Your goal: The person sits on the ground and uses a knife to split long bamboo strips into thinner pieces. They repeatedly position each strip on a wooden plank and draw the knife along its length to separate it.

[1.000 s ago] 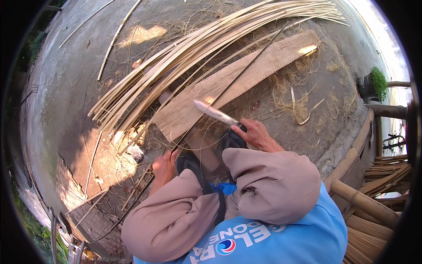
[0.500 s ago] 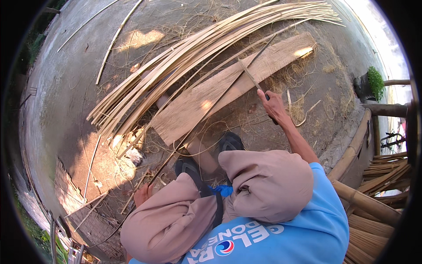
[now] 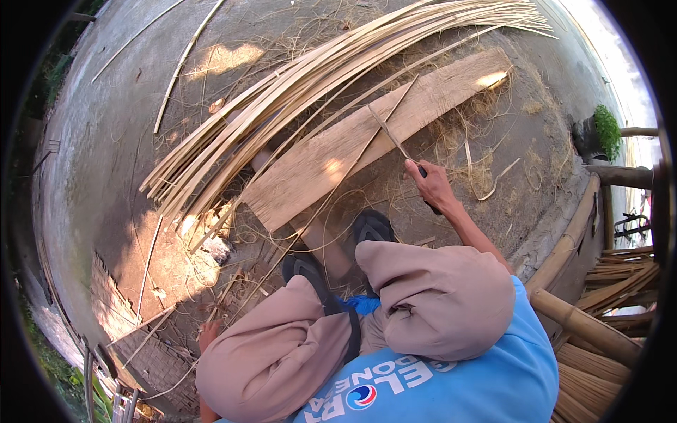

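My right hand [image 3: 431, 186] is closed around the black handle of a knife [image 3: 392, 136]. Its long blade crosses a thin bamboo strip [image 3: 362, 154] above a wooden plank [image 3: 296, 176]. The strip runs slantwise over the plank and down toward my left knee. There my left hand [image 3: 210, 331] grips the strip's lower part; the knee hides most of that hand. My feet [image 3: 372, 227] in dark sandals rest at the plank's near side, between my bent knees.
A large bundle of pale bamboo strips [image 3: 296, 92] lies just beyond the plank. Curly shavings litter the ground. A bamboo railing [image 3: 585, 324] stands at right, with more strips [image 3: 596, 366] behind it and a potted plant [image 3: 604, 134] farther off. Woven matting [image 3: 159, 366] lies at lower left.
My left hand has drawn the strip down and leftward, so its far end sits lower on the plank. The knife and my right hand have shifted slightly left and nearer.
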A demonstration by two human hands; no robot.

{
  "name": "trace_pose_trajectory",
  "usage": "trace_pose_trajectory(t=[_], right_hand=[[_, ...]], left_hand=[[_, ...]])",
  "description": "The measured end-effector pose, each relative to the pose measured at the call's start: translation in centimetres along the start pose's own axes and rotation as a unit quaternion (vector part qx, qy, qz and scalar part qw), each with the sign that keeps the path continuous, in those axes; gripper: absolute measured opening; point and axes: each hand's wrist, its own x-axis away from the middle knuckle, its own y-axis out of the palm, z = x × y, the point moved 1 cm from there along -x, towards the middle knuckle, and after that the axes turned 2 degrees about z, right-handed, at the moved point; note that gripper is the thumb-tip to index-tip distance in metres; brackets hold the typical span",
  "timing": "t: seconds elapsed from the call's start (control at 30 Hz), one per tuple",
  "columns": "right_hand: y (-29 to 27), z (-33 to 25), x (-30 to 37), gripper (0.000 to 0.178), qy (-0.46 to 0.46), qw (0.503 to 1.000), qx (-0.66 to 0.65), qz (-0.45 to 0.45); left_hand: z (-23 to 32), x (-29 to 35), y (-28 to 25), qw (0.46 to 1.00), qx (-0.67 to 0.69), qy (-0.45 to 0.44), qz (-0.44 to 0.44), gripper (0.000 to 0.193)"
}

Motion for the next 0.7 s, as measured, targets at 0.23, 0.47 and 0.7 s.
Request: trace_pose_trajectory(t=[0.23, 0.47, 0.7], right_hand=[[2.8, 0.3, -0.2, 0.063, -0.008, 0.998, -0.040, 0.052], [2.9, -3.2, 4.5, 0.061, -0.082, 0.994, 0.043, -0.058], [-3.8, -0.8, -5.9, 0.065, -0.031, 0.990, 0.119, 0.062]], left_hand=[[17.2, -10.0, 5.4, 0.938, 0.309, 0.048, -0.151, 0.034], [16.5, -9.1, 9.0, 0.984, 0.178, 0.003, -0.010, 0.047], [13.7, -6.2, 5.8, 0.979, 0.201, -0.022, -0.037, 0.047]])
